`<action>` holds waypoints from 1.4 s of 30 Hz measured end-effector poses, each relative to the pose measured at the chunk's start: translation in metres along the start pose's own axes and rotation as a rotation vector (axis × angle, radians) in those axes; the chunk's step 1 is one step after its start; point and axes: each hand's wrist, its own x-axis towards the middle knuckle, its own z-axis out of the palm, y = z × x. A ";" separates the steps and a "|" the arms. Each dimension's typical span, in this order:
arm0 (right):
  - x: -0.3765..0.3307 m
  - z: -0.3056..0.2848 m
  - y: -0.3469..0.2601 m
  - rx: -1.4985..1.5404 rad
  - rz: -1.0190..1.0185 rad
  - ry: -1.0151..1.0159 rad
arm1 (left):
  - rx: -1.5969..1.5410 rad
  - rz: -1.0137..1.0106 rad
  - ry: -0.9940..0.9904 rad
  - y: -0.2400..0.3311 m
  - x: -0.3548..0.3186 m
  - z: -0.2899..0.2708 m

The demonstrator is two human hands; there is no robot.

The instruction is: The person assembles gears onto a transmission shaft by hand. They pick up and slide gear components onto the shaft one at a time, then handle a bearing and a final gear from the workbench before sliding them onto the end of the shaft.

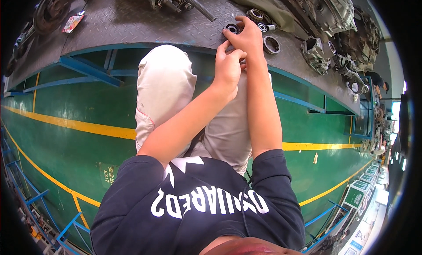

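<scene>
Head view: both hands are brought together at the desk [132, 22] edge. A black bearing ring [232, 28] is touched by the right hand [248, 35], just above its grip; fingers of the left hand [228, 66] are curled, hold unclear. A toothed ring [271, 44] lies just right

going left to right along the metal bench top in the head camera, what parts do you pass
Dark pulley wheel → small red-and-white packet → black bearing ring at the right hand → toothed ring → grey cast housing.
</scene>
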 end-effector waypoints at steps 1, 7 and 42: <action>0.000 -0.001 -0.002 0.017 0.002 -0.018 | 0.000 -0.002 0.008 0.001 -0.001 0.000; -0.001 -0.004 -0.005 0.102 -0.036 -0.013 | 0.022 -0.019 -0.002 0.000 -0.001 0.001; -0.004 -0.010 -0.012 0.014 0.064 -0.080 | 0.027 -0.011 0.011 -0.005 0.003 -0.001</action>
